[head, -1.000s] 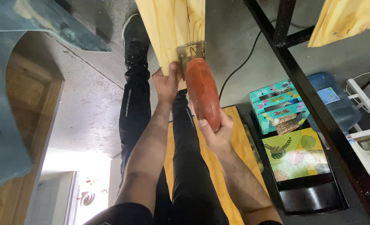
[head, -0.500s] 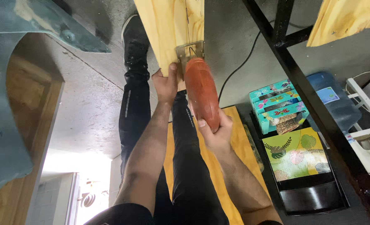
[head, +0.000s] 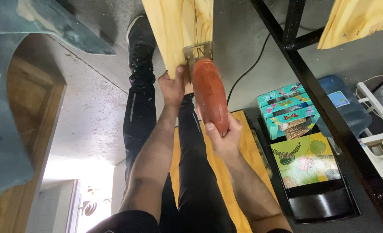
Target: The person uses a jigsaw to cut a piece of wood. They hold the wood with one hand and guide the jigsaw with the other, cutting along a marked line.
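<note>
the red jigsaw stands with its metal shoe on the pale pine board; it looks heavy and rigid, best gripped at its rear. the right hand clenches that end, the left hand clamps the board's edge above the concrete floor.

A red-orange jigsaw stands on the pale pine board, its metal foot flat.

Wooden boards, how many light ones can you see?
3: one board under the red power saw, steadied by the left hand; one at top right; one beneath the legs. Others may be hidden.
</note>
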